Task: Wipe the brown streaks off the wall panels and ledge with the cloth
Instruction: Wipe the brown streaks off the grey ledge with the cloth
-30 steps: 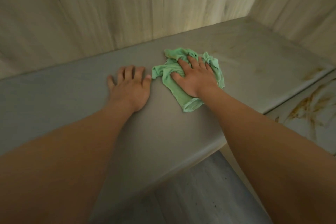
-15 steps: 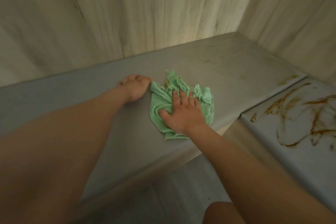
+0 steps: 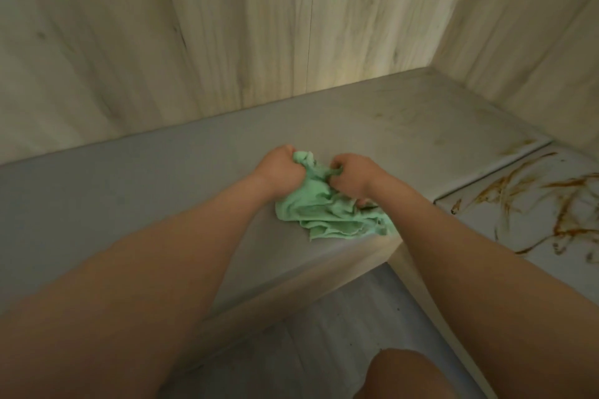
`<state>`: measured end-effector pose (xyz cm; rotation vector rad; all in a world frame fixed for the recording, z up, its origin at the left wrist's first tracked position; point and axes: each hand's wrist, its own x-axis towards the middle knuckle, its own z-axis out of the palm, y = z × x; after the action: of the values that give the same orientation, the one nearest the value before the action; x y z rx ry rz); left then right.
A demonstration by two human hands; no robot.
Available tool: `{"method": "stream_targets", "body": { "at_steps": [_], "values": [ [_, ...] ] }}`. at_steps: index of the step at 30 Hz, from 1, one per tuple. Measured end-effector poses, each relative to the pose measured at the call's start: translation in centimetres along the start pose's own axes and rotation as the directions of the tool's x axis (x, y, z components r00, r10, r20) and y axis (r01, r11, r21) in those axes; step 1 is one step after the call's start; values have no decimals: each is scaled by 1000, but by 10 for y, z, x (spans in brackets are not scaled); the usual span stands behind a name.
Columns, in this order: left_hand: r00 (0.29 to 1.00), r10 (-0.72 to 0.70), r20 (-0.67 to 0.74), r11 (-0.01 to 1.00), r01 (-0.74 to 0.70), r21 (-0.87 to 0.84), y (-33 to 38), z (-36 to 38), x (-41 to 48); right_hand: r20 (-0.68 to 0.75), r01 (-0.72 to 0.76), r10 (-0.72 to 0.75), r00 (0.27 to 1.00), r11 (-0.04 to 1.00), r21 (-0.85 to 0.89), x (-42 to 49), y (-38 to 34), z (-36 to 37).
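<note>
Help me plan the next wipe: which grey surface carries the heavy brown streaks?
The right-hand panel, past the seam: tangled brown streaks cross it. The ledge under the cloth shows only faint smears near its right end.

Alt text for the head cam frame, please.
The left hand and right hand both grip a crumpled green cloth on a grey ledge below pale wood-grain wall panels. Brown streaks cover the adjoining surface at right.

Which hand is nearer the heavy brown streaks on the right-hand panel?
Right. The right hand holds the cloth on its streak side; the left hand holds the cloth's far side, further from the brown streaks.
</note>
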<state>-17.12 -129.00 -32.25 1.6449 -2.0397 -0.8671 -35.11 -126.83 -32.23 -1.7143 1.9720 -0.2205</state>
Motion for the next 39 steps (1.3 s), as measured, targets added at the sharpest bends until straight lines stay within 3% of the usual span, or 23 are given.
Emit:
{"method": "stream_targets", "body": {
  "at_steps": [3,6,10,13,16,18,20,22,27,32,35,37,39],
  "values": [
    [997,-53,-53,991,46,-128,9,-31,4,-182,-6,67,981,948,319,5,-3,-31],
    [990,-15,-138,967,-21,-253,36,-71,11,-370,148,74,926,831,536,11,-17,-69],
    [920,90,-380,981,-148,-125,70,-116,15,-572,373,31,819,729,573,12,-46,-110],
    [898,159,-410,983,-182,-18,74,-127,8,-643,458,-21,765,720,522,4,-50,-113],
    [959,216,-186,975,-200,99,49,-106,-9,-575,397,-145,805,853,341,-4,-18,-82],
    [984,164,68,959,-175,221,22,-79,-22,-402,317,-251,881,942,108,-12,18,-51],
    [942,68,328,912,-192,363,-2,-50,-39,-124,295,-306,944,950,-102,-22,52,-23],
    [869,66,490,851,-306,427,-15,-30,-55,99,307,-292,951,929,-206,-38,68,-7],
    [861,94,499,889,-298,348,-16,-41,-56,311,290,-227,923,942,-172,-57,61,-24],
    [763,19,646,872,-329,362,-11,-42,-56,497,101,39,867,963,-252,-54,47,-52],
    [745,12,667,924,-262,277,-6,-43,-54,397,72,52,916,954,-289,-43,35,-53],
    [826,25,563,946,-201,253,-7,-44,-49,225,144,-66,972,924,-354,-40,20,-39],
    [907,84,413,910,-238,339,-17,-37,-39,123,244,-214,969,909,-338,-33,11,-14]
  ]
}}
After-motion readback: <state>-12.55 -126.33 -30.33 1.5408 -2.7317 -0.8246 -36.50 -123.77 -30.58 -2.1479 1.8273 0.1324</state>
